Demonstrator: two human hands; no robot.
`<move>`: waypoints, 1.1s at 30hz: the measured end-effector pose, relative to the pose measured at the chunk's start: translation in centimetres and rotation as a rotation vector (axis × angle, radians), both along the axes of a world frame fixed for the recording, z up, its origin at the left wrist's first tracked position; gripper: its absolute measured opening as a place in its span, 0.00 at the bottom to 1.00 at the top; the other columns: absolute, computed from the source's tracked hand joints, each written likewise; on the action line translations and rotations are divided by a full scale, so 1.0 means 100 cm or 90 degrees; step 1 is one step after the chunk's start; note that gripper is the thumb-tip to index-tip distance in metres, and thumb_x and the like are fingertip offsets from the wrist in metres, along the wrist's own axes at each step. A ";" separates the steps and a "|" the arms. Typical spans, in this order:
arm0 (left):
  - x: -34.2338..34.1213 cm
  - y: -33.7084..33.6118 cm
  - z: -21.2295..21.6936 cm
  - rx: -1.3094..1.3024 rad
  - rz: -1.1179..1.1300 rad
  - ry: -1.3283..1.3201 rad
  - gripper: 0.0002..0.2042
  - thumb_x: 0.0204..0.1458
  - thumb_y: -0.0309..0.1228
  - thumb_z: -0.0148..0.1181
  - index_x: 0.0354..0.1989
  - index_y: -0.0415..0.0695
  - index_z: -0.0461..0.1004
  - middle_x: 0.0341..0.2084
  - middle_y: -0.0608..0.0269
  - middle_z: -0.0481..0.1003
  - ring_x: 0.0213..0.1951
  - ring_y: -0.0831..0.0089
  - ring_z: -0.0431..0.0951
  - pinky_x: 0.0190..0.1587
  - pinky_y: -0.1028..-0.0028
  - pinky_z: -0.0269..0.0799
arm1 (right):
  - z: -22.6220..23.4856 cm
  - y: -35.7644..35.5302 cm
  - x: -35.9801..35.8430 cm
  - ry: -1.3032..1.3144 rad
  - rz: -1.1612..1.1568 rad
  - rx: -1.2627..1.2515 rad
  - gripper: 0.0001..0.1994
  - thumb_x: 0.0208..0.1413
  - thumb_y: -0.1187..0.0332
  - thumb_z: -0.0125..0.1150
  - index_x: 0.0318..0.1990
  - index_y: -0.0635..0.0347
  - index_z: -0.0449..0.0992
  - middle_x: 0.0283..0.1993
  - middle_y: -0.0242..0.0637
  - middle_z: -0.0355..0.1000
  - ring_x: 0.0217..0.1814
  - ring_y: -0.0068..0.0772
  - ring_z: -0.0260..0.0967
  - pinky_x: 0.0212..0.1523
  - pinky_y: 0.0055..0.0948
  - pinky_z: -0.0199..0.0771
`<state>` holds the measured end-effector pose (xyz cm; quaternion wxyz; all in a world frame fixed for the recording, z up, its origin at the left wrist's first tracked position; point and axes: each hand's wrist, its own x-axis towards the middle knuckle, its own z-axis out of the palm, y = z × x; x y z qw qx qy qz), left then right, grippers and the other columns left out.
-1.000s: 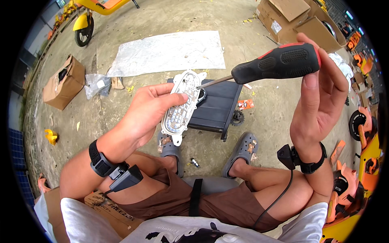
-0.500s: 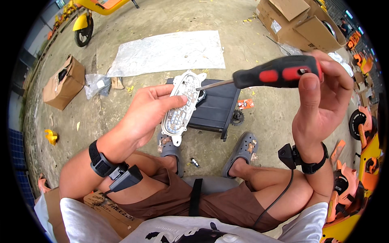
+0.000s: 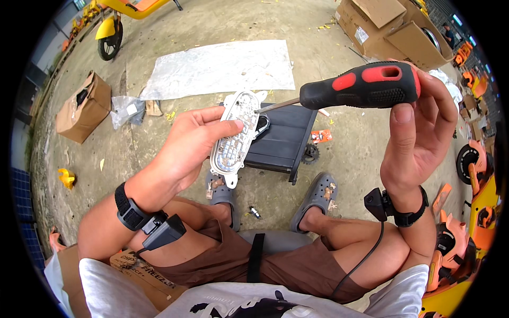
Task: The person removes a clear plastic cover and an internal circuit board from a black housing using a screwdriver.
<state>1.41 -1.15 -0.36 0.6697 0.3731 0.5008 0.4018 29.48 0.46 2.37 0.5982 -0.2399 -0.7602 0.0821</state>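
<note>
My left hand (image 3: pixel 186 147) grips a long oval silver reflector part (image 3: pixel 237 135) with a clear ribbed face, held upright in front of me. My right hand (image 3: pixel 421 127) holds a screwdriver with a black and red handle (image 3: pixel 363 85) lying level, its fingers wrapped round the handle's end. The thin metal shaft (image 3: pixel 277 105) points left, and its tip touches the upper right edge of the silver part. Both wrists carry black straps with small devices.
Below the hands lies a black slatted plastic panel (image 3: pixel 283 138) on the concrete. A silver sheet (image 3: pixel 222 68), cardboard boxes (image 3: pixel 84 106) (image 3: pixel 392 26), a small gear (image 3: pixel 310 153), a screw (image 3: pixel 255 212), orange parts (image 3: pixel 477 175) at right and a yellow scooter (image 3: pixel 114 32) surround me.
My right hand has turned the screwdriver handle and lowered it to level, the tip staying on the silver part. My left hand has kept still.
</note>
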 end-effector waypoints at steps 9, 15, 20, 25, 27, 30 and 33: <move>0.004 0.000 0.002 0.011 0.003 -0.001 0.11 0.55 0.22 0.59 0.45 0.31 0.76 0.36 0.57 0.81 0.34 0.78 0.80 0.37 0.79 0.75 | 0.006 0.003 -0.004 -0.025 0.042 0.023 0.19 0.63 0.76 0.51 0.60 0.65 0.60 0.61 0.61 0.65 0.65 0.45 0.66 0.64 0.38 0.64; 0.000 0.000 -0.001 0.004 -0.009 0.021 0.12 0.56 0.22 0.59 0.48 0.31 0.75 0.38 0.57 0.81 0.35 0.78 0.81 0.40 0.79 0.77 | 0.002 0.000 -0.004 -0.019 -0.002 -0.012 0.18 0.63 0.76 0.51 0.60 0.66 0.61 0.58 0.59 0.68 0.63 0.46 0.67 0.64 0.38 0.66; 0.004 0.000 -0.001 0.006 0.015 0.033 0.12 0.55 0.21 0.59 0.47 0.31 0.76 0.36 0.57 0.81 0.33 0.79 0.80 0.36 0.79 0.75 | 0.000 -0.002 -0.006 -0.008 -0.005 -0.031 0.18 0.63 0.77 0.53 0.59 0.66 0.62 0.58 0.56 0.69 0.61 0.41 0.69 0.62 0.35 0.67; 0.007 0.000 0.001 0.019 0.025 0.035 0.12 0.55 0.22 0.59 0.46 0.32 0.76 0.36 0.58 0.81 0.33 0.79 0.79 0.36 0.79 0.74 | 0.001 -0.003 -0.005 0.044 -0.029 -0.065 0.19 0.61 0.75 0.57 0.59 0.66 0.63 0.56 0.49 0.71 0.57 0.34 0.71 0.60 0.31 0.68; 0.005 0.001 0.002 0.018 0.023 0.035 0.11 0.55 0.22 0.59 0.46 0.32 0.76 0.36 0.59 0.81 0.33 0.79 0.79 0.37 0.79 0.74 | 0.003 -0.003 -0.006 0.077 -0.018 -0.106 0.21 0.62 0.73 0.57 0.60 0.67 0.63 0.54 0.46 0.72 0.54 0.32 0.71 0.57 0.30 0.70; 0.001 0.004 0.001 0.022 0.042 0.047 0.10 0.55 0.22 0.58 0.44 0.33 0.77 0.35 0.60 0.80 0.33 0.80 0.79 0.38 0.78 0.74 | 0.001 -0.001 -0.010 0.122 0.035 -0.186 0.22 0.63 0.70 0.57 0.62 0.68 0.63 0.49 0.42 0.74 0.47 0.29 0.72 0.50 0.28 0.73; -0.001 0.006 0.000 0.028 0.070 0.061 0.08 0.56 0.23 0.57 0.43 0.34 0.77 0.34 0.61 0.80 0.33 0.80 0.78 0.38 0.78 0.73 | -0.001 -0.001 -0.013 0.106 -0.009 -0.194 0.21 0.65 0.67 0.54 0.61 0.69 0.65 0.45 0.41 0.74 0.41 0.27 0.72 0.44 0.28 0.75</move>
